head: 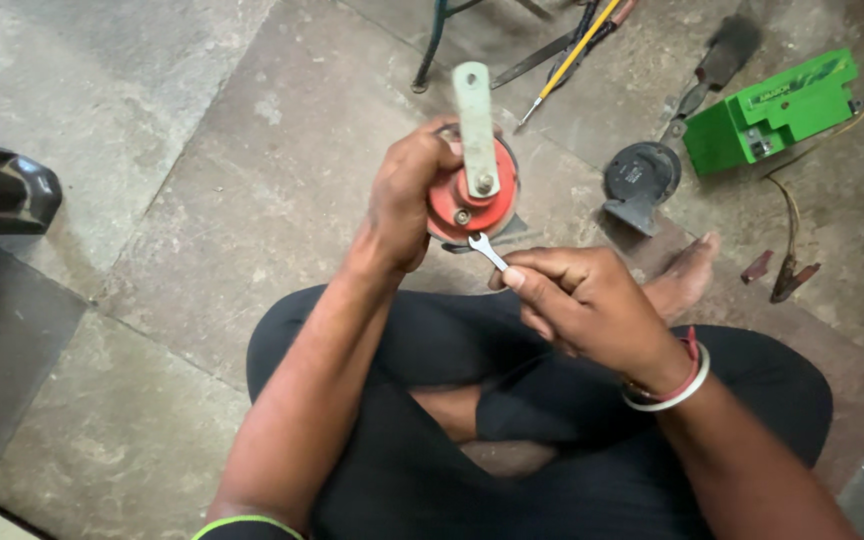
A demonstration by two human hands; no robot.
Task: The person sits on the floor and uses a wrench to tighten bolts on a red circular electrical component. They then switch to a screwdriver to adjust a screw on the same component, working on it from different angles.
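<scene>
Two hands worked one red horn: left hand clamped around it above the lap, right hand pinched a small spanner against its lower edge. A black horn lay right of it on the floor.

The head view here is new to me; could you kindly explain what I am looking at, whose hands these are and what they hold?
The single picture comes from a camera worn on a person's head, looking down at their own lap and hands as they sit cross-legged on a stone floor. The left hand grips a round red horn-like part with a pale metal bracket bolted to it. The right hand holds a small silver spanner, its open end at the lower edge of the red part. On the floor beyond lie a similar black round part, a green box-shaped unit with wires, and a yellow-shafted screwdriver.
</scene>
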